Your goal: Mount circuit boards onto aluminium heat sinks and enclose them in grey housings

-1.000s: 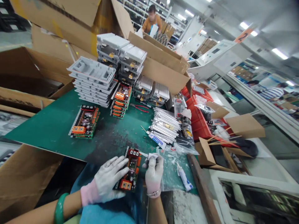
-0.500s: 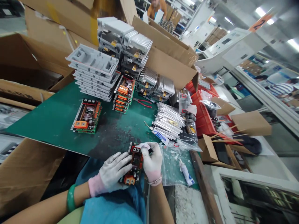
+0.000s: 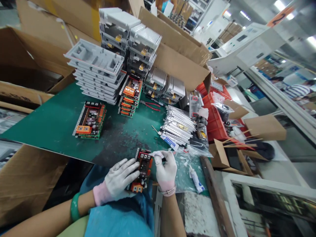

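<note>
One circuit board at the near edge of the green tabletop, lying between left hand and right hand, both in pale gloves with pink cuffs. On the board, an orange block at the near end and three pale squares in a row at the far end.

Left hand: laid flat, fingers outstretched and close together, tips on the board's left side, no clenching visible. Cannot tell how far the thumb reaches beneath.

Right hand: thumb and fingers pinched closely on a small white tube, partly hidden by the glove, narrow end towards the board's far right corner. Cannot tell whether touching there.

Further left, more boards in a low pile; beyond, a taller board stack just beside stacked grey casings. Behind these, finned metal housings in tiers. Mid-table, red-handled pliers. To the right, silver strips heaped together, with a blue-and-white tube at the near side. Right of right hand, well apart from the board, another tube.
</note>
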Demonstrator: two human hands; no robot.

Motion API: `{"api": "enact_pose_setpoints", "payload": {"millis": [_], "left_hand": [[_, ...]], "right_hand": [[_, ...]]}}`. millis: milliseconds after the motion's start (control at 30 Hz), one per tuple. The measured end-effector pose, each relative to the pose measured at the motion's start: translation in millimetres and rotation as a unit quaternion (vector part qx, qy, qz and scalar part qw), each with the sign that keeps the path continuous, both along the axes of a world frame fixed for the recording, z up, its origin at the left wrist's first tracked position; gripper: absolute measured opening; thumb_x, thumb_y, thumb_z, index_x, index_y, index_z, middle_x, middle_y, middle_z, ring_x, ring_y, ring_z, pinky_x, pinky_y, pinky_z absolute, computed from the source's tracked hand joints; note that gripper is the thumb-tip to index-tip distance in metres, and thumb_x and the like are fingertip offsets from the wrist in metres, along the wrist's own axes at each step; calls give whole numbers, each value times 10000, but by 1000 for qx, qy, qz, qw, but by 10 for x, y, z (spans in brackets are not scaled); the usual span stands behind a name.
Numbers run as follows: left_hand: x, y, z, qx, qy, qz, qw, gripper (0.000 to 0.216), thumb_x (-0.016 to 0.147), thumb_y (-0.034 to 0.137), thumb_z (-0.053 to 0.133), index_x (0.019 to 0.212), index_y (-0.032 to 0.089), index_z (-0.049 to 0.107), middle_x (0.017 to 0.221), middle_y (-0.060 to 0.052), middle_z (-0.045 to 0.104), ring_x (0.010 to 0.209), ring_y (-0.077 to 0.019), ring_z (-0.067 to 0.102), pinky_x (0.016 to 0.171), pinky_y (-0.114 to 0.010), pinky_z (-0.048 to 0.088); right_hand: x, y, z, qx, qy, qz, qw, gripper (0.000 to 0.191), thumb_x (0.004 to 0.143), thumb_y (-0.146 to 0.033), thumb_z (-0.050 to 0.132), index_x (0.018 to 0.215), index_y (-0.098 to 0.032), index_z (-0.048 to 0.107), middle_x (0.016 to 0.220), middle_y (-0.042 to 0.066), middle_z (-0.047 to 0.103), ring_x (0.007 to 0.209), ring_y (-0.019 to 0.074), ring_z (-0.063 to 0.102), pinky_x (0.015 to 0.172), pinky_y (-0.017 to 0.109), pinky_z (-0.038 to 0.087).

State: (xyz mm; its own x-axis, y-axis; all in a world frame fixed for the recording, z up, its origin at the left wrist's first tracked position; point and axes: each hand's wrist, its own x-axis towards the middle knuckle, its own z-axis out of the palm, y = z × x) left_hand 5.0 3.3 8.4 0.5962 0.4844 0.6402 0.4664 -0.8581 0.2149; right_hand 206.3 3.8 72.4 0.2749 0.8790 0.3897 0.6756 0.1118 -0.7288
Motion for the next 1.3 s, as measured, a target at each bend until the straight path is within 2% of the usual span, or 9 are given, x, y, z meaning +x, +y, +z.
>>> {"api": "enact_pose_setpoints", "payload": {"millis": [300, 467, 533, 667, 833, 1133, 1300], "left_hand": [[9, -4, 2, -6, -1, 2, 1000, 464, 794, 486, 600, 1149, 187, 573, 1227, -105, 650, 1240, -270, 537, 1123, -419, 312], [4, -12, -23, -13, 12, -2, 1000, 501, 793, 497, 597, 1189, 192, 559, 1261, -112, 629, 1273, -275, 506, 1126, -435, 310], [4, -12, -25, -17, 13, -1, 1000, 502, 793, 498, 597, 1187, 190, 562, 1267, -114, 625, 1272, -278, 507, 1126, -437, 306], [10, -11, -10, -18, 9, -2, 1000, 490, 799, 503, 586, 1169, 181, 573, 1262, -117, 627, 1265, -281, 512, 1125, -437, 306], [17, -17, 5, -27, 3, 1, 1000, 463, 801, 491, 589, 1152, 189, 584, 1260, -106, 631, 1262, -275, 515, 1128, -428, 304], [20, -22, 5, -30, 9, 8, 999, 481, 807, 521, 574, 1156, 190, 580, 1269, -110, 625, 1267, -276, 511, 1126, -429, 310], [18, -24, 10, -32, 3, 7, 999, 481, 812, 522, 570, 1162, 193, 573, 1262, -110, 629, 1256, -279, 522, 1114, -435, 328]], "right_hand": [[26, -111, -140, 14, 47, -51, 997, 163, 875, -340, 557, 824, -196, 614, 803, 8, 604, 763, 158, 570, 721, 304, 464], [53, -131, -194, 40, 49, -27, 998, 126, 846, -327, 609, 830, -202, 615, 893, 37, 633, 863, 179, 610, 770, 335, 499], [62, -147, -211, 43, 53, -20, 997, 113, 835, -311, 628, 866, -202, 620, 895, 40, 654, 843, 179, 635, 758, 336, 518], [57, -191, -208, 53, -1, -21, 998, 137, 845, -265, 626, 971, -223, 661, 912, 42, 684, 840, 177, 664, 748, 327, 543], [33, -224, -195, 105, -47, 5, 993, 76, 873, -248, 613, 911, -243, 679, 896, 38, 696, 843, 172, 681, 728, 314, 561], [58, -280, -214, 131, -87, 34, 987, 60, 885, -233, 605, 921, -239, 654, 842, 31, 685, 765, 157, 680, 655, 293, 565], [47, -321, -221, 152, -106, 58, 981, 117, 875, -203, 614, 970, -263, 646, 827, 21, 671, 753, 154, 657, 652, 291, 553]]}}
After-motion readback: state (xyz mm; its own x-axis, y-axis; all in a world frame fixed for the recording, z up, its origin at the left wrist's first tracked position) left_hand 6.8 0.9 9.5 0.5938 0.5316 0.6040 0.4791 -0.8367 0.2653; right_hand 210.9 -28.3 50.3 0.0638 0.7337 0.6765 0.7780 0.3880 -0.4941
